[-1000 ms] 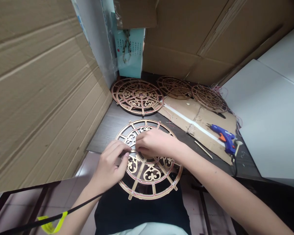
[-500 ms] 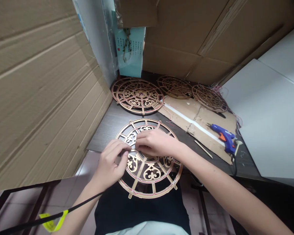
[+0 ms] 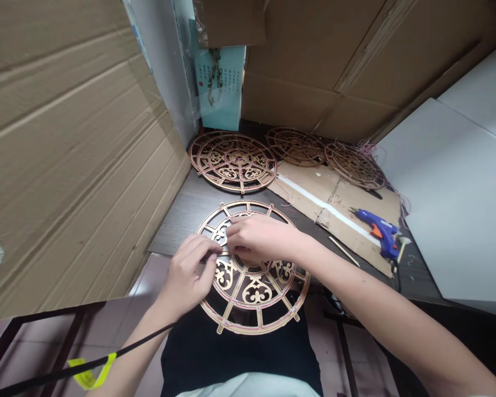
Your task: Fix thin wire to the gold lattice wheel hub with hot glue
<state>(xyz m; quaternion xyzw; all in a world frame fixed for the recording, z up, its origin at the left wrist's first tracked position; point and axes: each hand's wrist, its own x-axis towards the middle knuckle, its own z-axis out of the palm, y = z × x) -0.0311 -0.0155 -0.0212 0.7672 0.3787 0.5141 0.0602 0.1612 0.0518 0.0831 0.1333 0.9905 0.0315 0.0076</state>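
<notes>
A round gold fretwork wheel (image 3: 256,291) with scrollwork panels, spokes and fine red wire along its rim lies in front of me, tilted over the table edge. My right hand (image 3: 260,238) grips its upper middle, covering the hub. My left hand (image 3: 187,270) is at the wheel's left side, with thumb and fingers pinched on a thin pale wire (image 3: 219,253) that runs toward my right fingers. The wire's far end is hidden under my right hand.
Three similar wheels (image 3: 233,162) lie on the dark table (image 3: 182,231) and a cardboard sheet (image 3: 334,212). A blue glue gun (image 3: 380,231) and a wooden stick (image 3: 344,251) rest nearby. Cardboard walls (image 3: 66,154) and a white board (image 3: 458,204) flank the area.
My hands stay nearly in place, pinching at the same spot. The view and the wheel have shifted slightly to the right.
</notes>
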